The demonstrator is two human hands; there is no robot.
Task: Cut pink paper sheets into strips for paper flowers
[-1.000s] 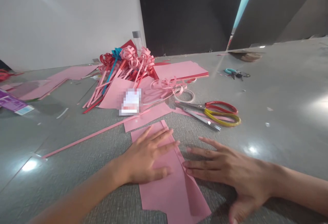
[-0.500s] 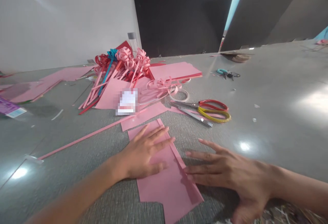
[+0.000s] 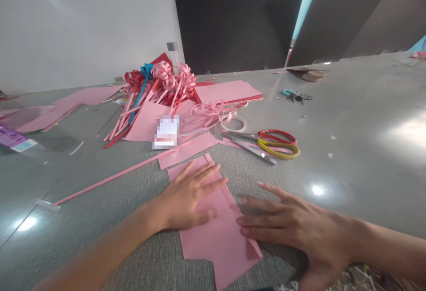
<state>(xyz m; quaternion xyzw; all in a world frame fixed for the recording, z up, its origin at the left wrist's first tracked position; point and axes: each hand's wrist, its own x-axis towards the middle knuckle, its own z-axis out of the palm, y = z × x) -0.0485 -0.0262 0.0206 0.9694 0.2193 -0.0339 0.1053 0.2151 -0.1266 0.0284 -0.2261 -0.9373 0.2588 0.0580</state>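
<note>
While the left hand (image 3: 186, 202) lies flat with fingers spread on the pink paper sheet (image 3: 216, 233), pinning it to the near worktop (image 3: 349, 149), the right hand (image 3: 293, 229) rests open, fingertips pressing the sheet's folded right edge, apparently creasing it. Scissors (image 3: 266, 144) lie farther off, untouched.
</note>
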